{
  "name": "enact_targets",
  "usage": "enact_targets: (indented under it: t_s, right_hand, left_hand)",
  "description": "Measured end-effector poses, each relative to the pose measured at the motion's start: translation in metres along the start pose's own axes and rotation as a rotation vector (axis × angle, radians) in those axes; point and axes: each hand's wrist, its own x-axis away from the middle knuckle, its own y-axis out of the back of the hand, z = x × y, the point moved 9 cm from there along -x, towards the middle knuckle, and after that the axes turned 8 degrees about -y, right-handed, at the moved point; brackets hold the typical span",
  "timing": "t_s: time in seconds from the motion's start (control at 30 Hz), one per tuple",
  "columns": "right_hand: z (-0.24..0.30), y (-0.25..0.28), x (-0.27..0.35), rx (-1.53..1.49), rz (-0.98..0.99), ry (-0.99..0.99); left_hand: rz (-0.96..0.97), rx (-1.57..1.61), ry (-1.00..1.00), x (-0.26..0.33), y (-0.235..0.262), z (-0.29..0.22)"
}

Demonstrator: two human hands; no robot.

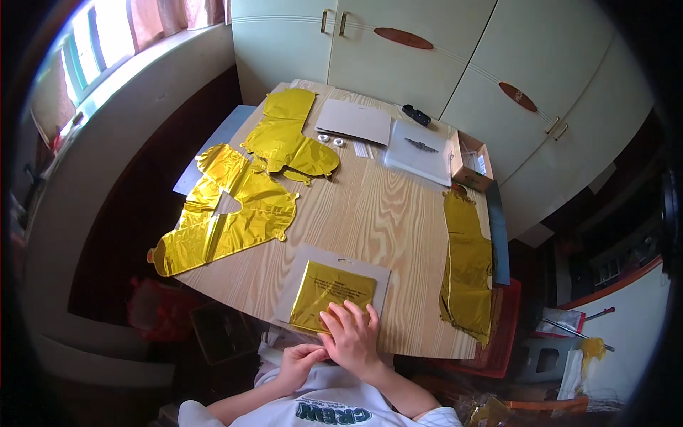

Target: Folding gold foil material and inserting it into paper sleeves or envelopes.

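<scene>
In the head view, your right hand (353, 341) lies over the lower right of the folded gold foil (329, 285), fingers spread; its grip is wide. The foil rests on a grey card (324, 256) at the near edge of the surface (391, 228), in front of you. Your left hand (299, 366) is just beside your right wrist, fingertips drawn together; its grip is narrow, but you cannot tell whether it holds anything.

To your left, two gold shapes (249, 199) lie flat. At the far side you have grey sheets (353, 121), two white rolls (338, 142), a clear pouch (413, 158) and a box (460, 165). A gold strip (466, 260) lies along the right edge.
</scene>
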Motion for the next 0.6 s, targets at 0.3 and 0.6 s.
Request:
enact_targets:
  t_s: [0.3,0.6]
  right_hand:
    - [-0.015,0.002,0.001,0.018,0.076,0.018]
    - [-0.043,0.005,0.005,-0.034,0.105,0.101]
  left_hand:
    - [-0.012,-0.049,-0.022,-0.003,-0.003,-0.007]
    - [0.244,-1.071,-0.514,-0.011,-0.026,-0.112]
